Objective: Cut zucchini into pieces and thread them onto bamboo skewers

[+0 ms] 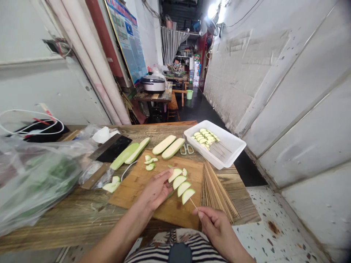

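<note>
My right hand pinches the lower end of a bamboo skewer. Several half-moon zucchini slices are threaded along it, their cut faces pale and their rims green. At the skewer's far end, the fingers of my left hand grip the topmost zucchini slice. Both hands are over a wooden cutting board. Loose zucchini pieces lie on the board's far left part. Beyond the board are halved zucchini, cut side up, and another pair to the left.
A white plastic tray at the back right holds finished skewers. Bare bamboo skewers fan out right of the board. Green-handled scissors lie near the tray. A cleaver and plastic bags occupy the left. A person is far back.
</note>
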Tool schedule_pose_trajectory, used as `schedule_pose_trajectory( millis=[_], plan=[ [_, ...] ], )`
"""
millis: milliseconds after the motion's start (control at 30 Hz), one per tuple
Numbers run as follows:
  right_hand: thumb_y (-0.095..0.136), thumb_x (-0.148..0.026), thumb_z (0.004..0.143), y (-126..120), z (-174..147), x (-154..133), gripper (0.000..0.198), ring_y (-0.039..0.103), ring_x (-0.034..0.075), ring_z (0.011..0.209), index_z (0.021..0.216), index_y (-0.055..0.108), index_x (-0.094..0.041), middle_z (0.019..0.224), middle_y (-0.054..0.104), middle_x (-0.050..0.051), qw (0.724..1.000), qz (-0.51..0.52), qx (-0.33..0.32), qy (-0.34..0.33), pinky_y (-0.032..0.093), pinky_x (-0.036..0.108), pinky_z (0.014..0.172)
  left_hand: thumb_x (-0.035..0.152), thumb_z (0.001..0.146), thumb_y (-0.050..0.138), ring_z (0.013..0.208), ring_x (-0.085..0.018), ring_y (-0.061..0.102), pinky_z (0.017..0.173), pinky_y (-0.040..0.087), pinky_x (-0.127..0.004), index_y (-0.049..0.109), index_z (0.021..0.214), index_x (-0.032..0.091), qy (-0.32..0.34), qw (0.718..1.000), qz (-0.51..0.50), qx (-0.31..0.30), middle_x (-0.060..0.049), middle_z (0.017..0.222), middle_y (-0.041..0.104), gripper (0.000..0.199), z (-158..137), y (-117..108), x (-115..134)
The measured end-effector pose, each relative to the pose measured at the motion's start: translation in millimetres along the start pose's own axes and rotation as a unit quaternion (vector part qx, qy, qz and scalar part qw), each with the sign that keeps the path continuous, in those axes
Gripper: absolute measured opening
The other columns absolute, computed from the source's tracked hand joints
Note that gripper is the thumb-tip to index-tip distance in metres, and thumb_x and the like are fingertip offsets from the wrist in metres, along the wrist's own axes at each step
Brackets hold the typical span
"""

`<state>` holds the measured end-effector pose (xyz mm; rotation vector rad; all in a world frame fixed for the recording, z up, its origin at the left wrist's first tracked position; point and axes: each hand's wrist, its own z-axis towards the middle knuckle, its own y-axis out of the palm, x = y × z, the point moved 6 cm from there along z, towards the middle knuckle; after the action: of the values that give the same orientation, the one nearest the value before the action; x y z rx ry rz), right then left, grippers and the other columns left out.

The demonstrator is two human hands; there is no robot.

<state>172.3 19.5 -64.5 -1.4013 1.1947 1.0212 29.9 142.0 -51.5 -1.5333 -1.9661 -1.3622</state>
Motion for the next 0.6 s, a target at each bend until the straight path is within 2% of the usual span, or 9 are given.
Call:
schedule_pose_trajectory(
  millis=[100, 200, 267, 333, 367, 400, 500, 533, 600],
  plan=[
    [0.043, -0.048, 0.091, -2, 2, -4, 0.041, 0.031, 0.009, 0.047, 0.088, 0.063, -0.012, 0.053, 0.034, -0.007, 0.999, -0.025, 0.006, -0.032, 0.024, 0.020, 0.043, 0.015, 0.084, 0.052, 0.074, -0.016, 0.067, 0.072, 0.055, -0.030, 0.060, 0.100, 0.013, -0.017, 1.000, 0.002, -0.007, -0.010, 0.091, 0.069, 0.018, 0, 1, -4],
    [0.039, -0.043, 0.094, -15, 2, -21, 0.037, 0.033, 0.008, 0.046, 0.087, 0.061, -0.014, 0.053, 0.035, -0.007, 0.995, -0.065, 0.009, -0.078, 0.026, 0.019, 0.042, 0.029, 0.085, 0.053, 0.094, -0.021, 0.064, 0.085, 0.052, -0.037, 0.055, 0.111, 0.017, -0.045, 0.998, -0.011, -0.052, -0.011, 0.111, 0.065, 0.029, -1, -1, -9],
    [0.035, -0.039, 0.096, -33, 5, -37, 0.035, 0.034, 0.008, 0.043, 0.089, 0.060, -0.015, 0.052, 0.034, -0.008, 0.985, -0.131, 0.025, -0.108, 0.028, 0.018, 0.042, 0.031, 0.085, 0.052, 0.104, -0.021, 0.061, 0.091, 0.049, -0.039, 0.052, 0.117, 0.019, -0.010, 1.000, -0.005, -0.002, -0.011, 0.119, 0.062, 0.034, 1, -19, -6],
    [0.031, -0.032, 0.098, -59, 17, -54, 0.033, 0.043, 0.009, 0.047, 0.091, 0.059, -0.016, 0.055, 0.043, -0.006, 0.953, -0.267, 0.070, -0.127, 0.035, 0.019, 0.045, 0.024, 0.081, 0.056, 0.107, -0.021, 0.060, 0.094, 0.046, -0.037, 0.052, 0.117, 0.018, 0.037, 0.998, 0.028, 0.052, -0.011, 0.120, 0.061, 0.037, 2, -40, -3],
    [0.030, -0.027, 0.099, -75, 28, -61, 0.032, 0.050, 0.011, 0.053, 0.091, 0.059, -0.017, 0.061, 0.051, -0.004, 0.915, -0.374, 0.102, -0.113, 0.040, 0.020, 0.051, 0.023, 0.077, 0.060, 0.106, -0.022, 0.060, 0.095, 0.046, -0.036, 0.054, 0.115, 0.017, 0.056, 0.995, 0.049, 0.071, -0.012, 0.118, 0.063, 0.039, 3, -50, -2],
    [0.032, -0.023, 0.098, -91, 42, -65, 0.029, 0.055, 0.012, 0.061, 0.094, 0.060, -0.016, 0.066, 0.057, -0.001, 0.899, -0.410, 0.123, -0.098, 0.044, 0.022, 0.059, 0.025, 0.073, 0.064, 0.106, -0.023, 0.061, 0.094, 0.046, -0.036, 0.055, 0.113, 0.017, 0.079, 0.991, 0.070, 0.081, -0.011, 0.117, 0.063, 0.041, 3, -58, -1],
    [0.045, -0.023, 0.096, -136, 99, -69, 0.019, 0.062, 0.017, 0.080, 0.103, 0.059, -0.013, 0.090, 0.064, 0.005, 0.866, -0.471, 0.163, -0.039, 0.050, 0.034, 0.074, 0.036, 0.064, 0.072, 0.106, -0.025, 0.060, 0.095, 0.046, -0.035, 0.058, 0.109, 0.020, 0.141, 0.975, 0.146, 0.087, -0.007, 0.116, 0.065, 0.050, 2, -77, 1],
    [0.053, -0.028, 0.092, -147, 119, -68, 0.022, 0.062, 0.018, 0.087, 0.109, 0.058, -0.014, 0.104, 0.062, 0.006, 0.856, -0.489, 0.168, -0.017, 0.052, 0.037, 0.075, 0.038, 0.062, 0.073, 0.106, -0.026, 0.060, 0.096, 0.045, -0.035, 0.059, 0.107, 0.021, 0.153, 0.969, 0.173, 0.094, -0.007, 0.114, 0.066, 0.050, 2, -82, 0],
    [0.055, -0.028, 0.091, -163, 154, -66, 0.028, 0.061, 0.020, 0.094, 0.116, 0.055, -0.016, 0.115, 0.058, 0.007, 0.837, -0.519, 0.171, 0.019, 0.052, 0.040, 0.078, 0.040, 0.060, 0.073, 0.107, -0.027, 0.060, 0.099, 0.042, -0.037, 0.062, 0.103, 0.022, 0.160, 0.955, 0.229, 0.100, -0.006, 0.110, 0.068, 0.047, 4, -91, -3]
  ],
)
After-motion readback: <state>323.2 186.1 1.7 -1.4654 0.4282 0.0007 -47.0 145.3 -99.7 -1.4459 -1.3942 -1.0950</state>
